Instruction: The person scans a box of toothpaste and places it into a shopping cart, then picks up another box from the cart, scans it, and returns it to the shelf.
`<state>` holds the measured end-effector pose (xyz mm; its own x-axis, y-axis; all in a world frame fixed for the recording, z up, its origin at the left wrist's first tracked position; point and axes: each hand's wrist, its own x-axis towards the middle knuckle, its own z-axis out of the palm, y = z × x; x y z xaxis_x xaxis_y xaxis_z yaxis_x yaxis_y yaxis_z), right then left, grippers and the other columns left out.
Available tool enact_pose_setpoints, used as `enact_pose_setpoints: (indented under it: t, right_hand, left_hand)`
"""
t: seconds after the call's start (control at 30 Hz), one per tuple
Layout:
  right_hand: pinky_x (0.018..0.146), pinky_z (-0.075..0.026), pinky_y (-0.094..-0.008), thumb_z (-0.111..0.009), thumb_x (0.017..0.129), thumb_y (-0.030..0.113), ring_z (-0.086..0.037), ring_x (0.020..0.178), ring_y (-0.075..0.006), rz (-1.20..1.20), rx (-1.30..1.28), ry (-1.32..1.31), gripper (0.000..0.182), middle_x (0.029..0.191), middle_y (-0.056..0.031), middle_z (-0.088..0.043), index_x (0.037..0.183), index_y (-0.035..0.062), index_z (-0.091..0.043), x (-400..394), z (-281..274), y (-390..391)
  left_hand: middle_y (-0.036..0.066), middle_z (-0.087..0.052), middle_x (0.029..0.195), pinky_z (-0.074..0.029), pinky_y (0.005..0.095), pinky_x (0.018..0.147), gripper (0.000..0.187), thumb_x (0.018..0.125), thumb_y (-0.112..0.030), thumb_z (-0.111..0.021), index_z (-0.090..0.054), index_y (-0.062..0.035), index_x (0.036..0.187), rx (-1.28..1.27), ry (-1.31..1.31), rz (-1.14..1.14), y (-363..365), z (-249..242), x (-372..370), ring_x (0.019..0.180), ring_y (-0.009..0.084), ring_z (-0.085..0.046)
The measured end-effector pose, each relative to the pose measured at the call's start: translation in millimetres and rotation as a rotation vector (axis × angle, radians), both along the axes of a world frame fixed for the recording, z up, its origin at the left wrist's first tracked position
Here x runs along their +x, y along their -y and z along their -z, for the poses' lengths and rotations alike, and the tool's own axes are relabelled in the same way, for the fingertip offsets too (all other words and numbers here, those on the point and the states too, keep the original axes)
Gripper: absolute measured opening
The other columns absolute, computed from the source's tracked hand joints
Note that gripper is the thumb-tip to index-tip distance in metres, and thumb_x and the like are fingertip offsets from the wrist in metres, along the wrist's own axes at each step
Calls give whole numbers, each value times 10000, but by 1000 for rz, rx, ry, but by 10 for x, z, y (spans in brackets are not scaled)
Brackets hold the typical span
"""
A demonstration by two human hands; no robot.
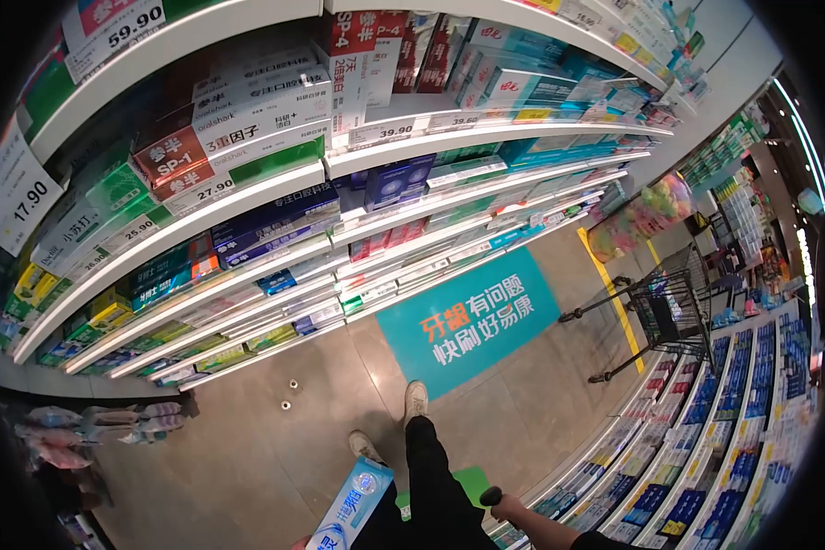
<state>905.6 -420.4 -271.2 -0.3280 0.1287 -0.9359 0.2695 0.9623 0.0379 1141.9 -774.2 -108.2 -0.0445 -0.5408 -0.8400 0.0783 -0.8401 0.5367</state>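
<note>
A light blue and white box (353,504) is held upright in front of my dark trousers, at the bottom centre. My left hand (301,543) shows only as a sliver at the frame's lower edge, beside the box's lower end; its fingers are mostly hidden. At the lower right my right hand (507,506) is wrapped round a black handle (491,496). Part of a green object (467,483) shows behind my leg, near that handle.
Shelves of boxed goods (275,128) curve along the left and top. More shelves (697,440) stand at the right. A shopping cart (669,307) is parked in the aisle, near a teal floor sign (472,321). Hanging packets (105,423) are at the left.
</note>
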Motion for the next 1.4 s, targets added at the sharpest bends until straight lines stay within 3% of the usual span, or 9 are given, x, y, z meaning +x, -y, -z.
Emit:
enact_pose_setpoints:
  t: [0.1, 0.33, 0.43, 0.57, 0.7, 0.93, 1.03, 1.1, 1.4]
  right_hand:
    - [531, -511, -338, -640, 645, 143, -634, 560, -196, -40, 109, 237, 152, 615, -111, -626, 680, -5, -631, 110, 20, -124]
    - [423, -371, -310, -728, 643, 287, -459, 448, -167, 248, 6, 98, 272, 544, -42, -494, 685, 47, -606, 273, -313, -7]
    - [469, -338, -306, -696, 673, 400, -425, 510, -152, 175, -84, 231, 346, 609, -29, -472, 795, 88, -610, 250, -725, 300]
    - [629, -326, -276, -604, 749, 503, -406, 719, -113, 349, 44, 351, 457, 837, 3, -486, 1014, 134, -555, 467, -442, 38]
    - [608, -317, -257, -507, 833, 535, -403, 654, -121, 344, -25, 319, 419, 771, 0, -533, 989, 154, -586, 481, -637, 139]
    - [638, -429, -300, -478, 875, 377, -538, 746, -151, 402, 0, 326, 333, 875, -45, -597, 1041, 103, -567, 275, -575, 151]
    - [607, -472, -319, -510, 844, 307, -586, 750, -192, 429, -186, 216, 335, 899, -78, -609, 1070, 65, -564, 282, -522, 207]
    - [569, -486, -326, -524, 816, 251, -597, 722, -205, 444, -286, 221, 350, 920, -106, -606, 1088, 31, -549, 322, -324, 83]
    - [522, -497, -342, -568, 736, 152, -604, 673, -254, 511, -337, 57, 481, 917, -175, -595, 1169, -24, -453, 612, -338, -27]
  left_hand:
    - [128, -617, 1080, -463, 384, 875, 446, 940, -322, -367, -560, 42, 1109, 44, -65, -25, 74, 32, -37, 1006, 266, -595]
    - [118, -613, 1080, -490, 389, 813, 443, 949, -332, -370, -537, 30, 1142, 63, -90, 53, 103, -24, 52, 994, 264, -601]
    - [112, -622, 1051, -501, 368, 744, 429, 961, -330, -349, -541, 12, 1136, 98, -53, 82, 128, 26, 100, 950, 253, -612]
    - [109, -631, 1007, -482, 314, 575, 410, 973, -310, -322, -530, -1, 1145, 149, -169, 54, 162, 32, 164, 840, 234, -624]
    - [112, -637, 982, -477, 313, 547, 423, 974, -317, -312, -528, 9, 1136, 126, -193, 57, 158, 77, 221, 797, 234, -629]
    - [108, -640, 953, -467, 308, 555, 419, 951, -320, -337, -551, 7, 1101, 104, -161, 72, 188, -5, 209, 770, 228, -622]
    - [92, -635, 896, -465, 300, 517, 373, 940, -321, -367, -549, -21, 1067, 31, -183, 78, 125, 100, 316, 711, 210, -616]
    - [89, -626, 813, -464, 279, 422, 325, 937, -320, -391, -524, -36, 1020, -79, -227, 55, 183, -8, 219, 611, 180, -609]
    - [143, -599, 854, -499, 319, 422, 310, 940, -295, -417, -490, -6, 1028, -11, -241, 66, 150, 103, 268, 653, 225, -630]
